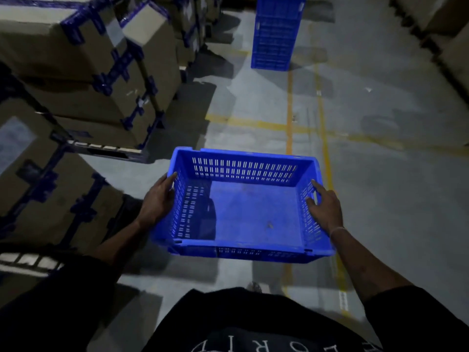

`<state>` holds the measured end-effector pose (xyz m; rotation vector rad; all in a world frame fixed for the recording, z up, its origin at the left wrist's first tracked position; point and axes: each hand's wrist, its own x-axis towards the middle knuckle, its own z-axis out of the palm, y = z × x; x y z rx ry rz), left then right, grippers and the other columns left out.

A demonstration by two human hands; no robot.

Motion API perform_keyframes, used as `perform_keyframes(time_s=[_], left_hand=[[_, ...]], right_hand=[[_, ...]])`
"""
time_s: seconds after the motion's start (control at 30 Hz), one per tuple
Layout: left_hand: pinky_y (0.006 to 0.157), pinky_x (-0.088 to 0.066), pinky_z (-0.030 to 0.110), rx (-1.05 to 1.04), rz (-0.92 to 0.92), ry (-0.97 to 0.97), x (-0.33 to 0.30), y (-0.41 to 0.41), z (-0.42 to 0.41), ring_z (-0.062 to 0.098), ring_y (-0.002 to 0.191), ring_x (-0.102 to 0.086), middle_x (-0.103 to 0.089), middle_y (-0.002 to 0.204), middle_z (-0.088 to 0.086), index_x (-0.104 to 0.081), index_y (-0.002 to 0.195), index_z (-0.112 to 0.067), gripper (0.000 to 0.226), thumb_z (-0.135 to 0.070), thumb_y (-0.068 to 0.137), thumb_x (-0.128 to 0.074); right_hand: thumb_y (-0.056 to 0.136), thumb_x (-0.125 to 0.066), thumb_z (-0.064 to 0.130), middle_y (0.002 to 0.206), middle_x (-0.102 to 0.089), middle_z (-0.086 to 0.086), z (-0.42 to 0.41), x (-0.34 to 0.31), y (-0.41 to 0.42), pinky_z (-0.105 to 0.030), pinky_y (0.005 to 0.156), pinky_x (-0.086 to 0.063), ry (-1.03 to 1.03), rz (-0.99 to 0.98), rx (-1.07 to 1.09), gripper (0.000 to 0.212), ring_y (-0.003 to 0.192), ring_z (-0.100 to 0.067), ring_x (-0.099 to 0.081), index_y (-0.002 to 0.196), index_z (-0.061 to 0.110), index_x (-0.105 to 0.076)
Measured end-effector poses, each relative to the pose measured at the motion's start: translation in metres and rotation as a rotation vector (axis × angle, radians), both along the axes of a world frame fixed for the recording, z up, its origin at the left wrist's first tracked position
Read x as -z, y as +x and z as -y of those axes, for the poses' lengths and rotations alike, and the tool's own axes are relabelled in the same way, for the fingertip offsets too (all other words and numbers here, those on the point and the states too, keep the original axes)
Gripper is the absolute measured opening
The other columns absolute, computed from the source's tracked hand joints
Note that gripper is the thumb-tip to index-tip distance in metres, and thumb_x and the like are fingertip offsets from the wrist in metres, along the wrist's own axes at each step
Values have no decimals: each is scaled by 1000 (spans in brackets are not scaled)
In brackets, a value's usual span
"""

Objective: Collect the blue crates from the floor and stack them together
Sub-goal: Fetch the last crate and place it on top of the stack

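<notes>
A dark shirt with pale lettering fills the bottom of the view, and two bare forearms reach out from it. Between them a blue crate is carried off the floor, open side up, with nothing in it but a small pale scrap on its bottom. The left hand grips the crate's left rim, fingers lying along the outside of the slotted wall. The right hand holds the right rim, its fingers hooked over the edge by the handle slot; a thin band sits on that wrist. The hands are well apart, one on each short side. Farther down the grey floor, beyond yellow painted lines, stands a tall stack of blue crates, blurred, so its count is unclear. Strapped cardboard boxes on pallets line the left side.
</notes>
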<state>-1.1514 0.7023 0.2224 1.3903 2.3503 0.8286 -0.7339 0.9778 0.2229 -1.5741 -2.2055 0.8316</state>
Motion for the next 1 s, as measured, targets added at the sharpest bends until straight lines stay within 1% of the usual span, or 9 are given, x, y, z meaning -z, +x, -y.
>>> perform_keyframes(time_s=[0.17,0.3,0.37,0.43,0.5,0.6,0.7,0.83,1.0], left_hand=[[94,-54,46,-7,10,17,-13,-31,-99,29,118,-63,-49,152,7,-46,152,-22,68,-30,85,-54],[89,-55,42,2,28,22,-11,-72,-185,21,105,-65,-49,150,9,-37,150,-36,66,-30,89,-59],[85,-58,42,10,53,28,-2,-101,-230,22,105,-66,-48,152,8,-38,153,-33,70,-35,86,-58],[84,-59,43,41,54,39,8,-135,-280,22,107,-66,-46,154,6,-34,152,-37,69,-38,87,-56],[86,-58,46,72,46,46,20,-170,-328,22,113,-63,-44,155,8,-30,150,-40,66,-28,93,-61],[95,-55,49,77,64,28,27,-223,-394,26,120,-60,-43,154,11,-34,156,-28,68,-13,96,-63],[100,-51,50,115,31,15,16,-274,-460,31,122,-59,-46,151,14,-38,156,-18,59,-20,99,-55],[100,-50,48,104,-3,10,0,-322,-545,32,124,-58,-50,149,13,-42,154,-17,57,-31,99,-45],[105,-45,41,60,-14,-8,-2,-382,-659,33,130,-55,-53,147,15,-43,154,-15,65,-17,90,-53]], right_hand=[[96,-67,22,114,-54,-22,-101,-14,-35,-44,90,-48,4,4,8,61,103,-45,-58,153,27,-45],[97,-66,23,115,-52,-21,-185,-10,-77,-45,89,-48,-10,20,5,62,101,-44,-58,154,28,-43],[96,-66,23,113,-52,-21,-227,-4,-102,-44,87,-47,-16,28,15,63,99,-44,-58,154,28,-42],[96,-67,22,112,-52,-23,-272,2,-131,-42,86,-46,-14,30,23,64,98,-45,-58,154,28,-42],[96,-67,23,112,-53,-23,-313,5,-162,-43,88,-46,-8,38,22,64,99,-45,-58,155,27,-41],[95,-68,23,112,-54,-24,-372,5,-206,-44,91,-47,-24,55,66,64,101,-45,-58,154,29,-42],[94,-68,24,112,-55,-23,-431,0,-251,-45,92,-47,-34,50,93,64,103,-46,-59,153,31,-44],[93,-69,25,106,-55,-23,-503,1,-298,-45,90,-48,-23,53,141,64,102,-45,-59,152,30,-45],[92,-70,23,112,-57,-24,-612,1,-352,-45,94,-48,-15,43,144,65,107,-46,-60,152,29,-46]])
